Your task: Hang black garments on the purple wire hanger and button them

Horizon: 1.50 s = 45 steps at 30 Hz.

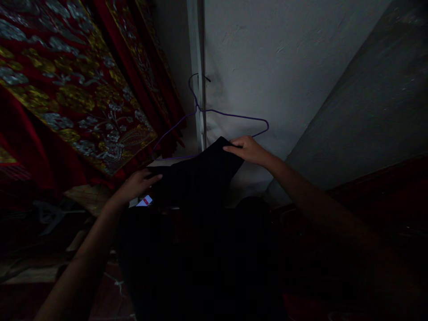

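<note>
A grey wall (pixel 261 58) is standing beyond your right hand (pixel 249 150), and a red embroidered cloth (pixel 73 89) is hanging ahead of your left hand (pixel 137 185). Between these two hands, a black cloth (pixel 200 178) is spreading; the hands are standing well apart, each one pinching it with thumb and fingers. To do this holding well, I think you should be keeping both pinches firm and pulling gently outward, so the edge is lying without folds. Its upper edge is rising from left hand towards right hand, a corner pointing upward just beside the right one. The long axis is perhaps following this slant, but the lower part is melting into darkness, so I cannot tell. A purple hanger (pixel 237 115) is hanging just beyond the hands, and a small lit screen (pixel 144 201) is glowing just below the left hand.
</note>
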Each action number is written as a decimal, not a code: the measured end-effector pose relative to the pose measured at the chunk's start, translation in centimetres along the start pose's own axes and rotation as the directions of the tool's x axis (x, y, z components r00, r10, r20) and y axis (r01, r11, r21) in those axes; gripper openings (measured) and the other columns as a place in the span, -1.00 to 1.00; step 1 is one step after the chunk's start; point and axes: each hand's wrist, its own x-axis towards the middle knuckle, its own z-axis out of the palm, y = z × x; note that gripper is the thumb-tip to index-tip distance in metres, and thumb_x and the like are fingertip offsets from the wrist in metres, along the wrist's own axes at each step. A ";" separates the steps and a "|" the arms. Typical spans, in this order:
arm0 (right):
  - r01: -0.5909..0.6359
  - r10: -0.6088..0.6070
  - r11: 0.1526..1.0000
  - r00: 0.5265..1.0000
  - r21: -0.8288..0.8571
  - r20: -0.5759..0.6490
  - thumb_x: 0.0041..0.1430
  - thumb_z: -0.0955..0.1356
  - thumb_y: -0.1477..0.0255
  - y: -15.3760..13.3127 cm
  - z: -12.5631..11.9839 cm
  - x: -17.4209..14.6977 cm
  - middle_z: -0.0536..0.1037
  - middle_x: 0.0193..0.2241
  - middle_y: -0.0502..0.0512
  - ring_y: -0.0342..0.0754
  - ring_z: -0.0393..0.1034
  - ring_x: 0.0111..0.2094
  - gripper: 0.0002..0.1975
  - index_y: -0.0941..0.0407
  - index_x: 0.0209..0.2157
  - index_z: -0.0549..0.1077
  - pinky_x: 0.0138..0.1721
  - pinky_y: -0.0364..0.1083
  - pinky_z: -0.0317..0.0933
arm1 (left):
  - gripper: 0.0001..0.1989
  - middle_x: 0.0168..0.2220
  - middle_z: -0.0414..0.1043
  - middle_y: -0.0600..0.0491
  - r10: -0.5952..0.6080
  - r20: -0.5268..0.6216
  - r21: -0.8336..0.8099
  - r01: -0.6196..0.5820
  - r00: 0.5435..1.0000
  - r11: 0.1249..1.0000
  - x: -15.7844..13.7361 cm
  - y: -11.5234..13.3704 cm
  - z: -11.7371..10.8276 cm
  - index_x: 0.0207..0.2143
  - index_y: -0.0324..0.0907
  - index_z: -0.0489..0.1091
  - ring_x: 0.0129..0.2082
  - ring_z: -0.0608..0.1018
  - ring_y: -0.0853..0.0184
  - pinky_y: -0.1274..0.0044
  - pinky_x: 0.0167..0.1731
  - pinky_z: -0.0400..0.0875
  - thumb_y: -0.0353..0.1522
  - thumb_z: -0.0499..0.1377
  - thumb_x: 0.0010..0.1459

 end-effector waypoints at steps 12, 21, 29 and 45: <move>-0.046 0.046 0.998 0.999 -0.030 -0.006 0.12 0.42 0.06 -0.7 0.0 -0.3 0.10 -0.74 -0.12 -0.24 -0.04 -0.65 -0.39 0.09 -0.76 0.14 -0.57 -0.12 -0.23 | -0.62 -0.44 0.40 0.04 0.374 -0.069 0.500 -0.292 0.925 0.815 5.7 7.4 -0.5 -0.45 -0.17 0.49 -0.40 0.40 0.28 0.48 -0.37 0.25 -0.03 0.28 0.09; 0.195 -0.243 0.957 0.944 -0.216 -0.223 0.24 0.38 0.28 -0.3 0.2 -1.2 0.56 -0.40 0.08 -0.02 0.44 -0.32 -0.78 0.09 -0.44 0.52 -0.19 -0.01 0.29 | -0.41 -0.04 0.48 -0.06 0.528 0.138 0.399 -0.535 0.838 0.745 7.5 12.0 2.7 0.25 -0.21 0.28 -0.07 0.52 0.13 0.35 0.01 0.37 -0.31 0.18 0.16; 0.041 -0.249 0.945 0.734 -0.325 -0.632 0.14 0.46 0.29 3.0 -5.0 -0.5 0.57 -0.13 0.21 0.08 0.47 -0.07 -0.83 0.08 -0.28 0.55 -0.24 -0.01 0.40 | -0.66 -0.21 0.56 -0.03 0.463 0.160 0.504 -0.475 0.872 0.721 6.2 12.8 1.9 -0.02 -0.19 0.49 -0.30 0.54 0.22 0.45 -0.18 0.38 -0.21 0.07 0.31; -0.102 0.198 0.927 0.950 0.361 -0.242 0.08 0.50 0.18 2.7 -7.0 -0.5 0.58 -0.46 0.08 -0.03 0.49 -0.41 -0.71 0.13 -0.33 0.55 -0.36 -0.04 0.38 | -0.73 -0.14 0.48 -0.08 0.595 -0.099 0.517 -0.469 0.798 0.716 8.4 10.5 0.0 -0.28 -0.21 0.54 0.01 0.47 0.10 0.25 0.11 0.32 -0.20 0.17 0.26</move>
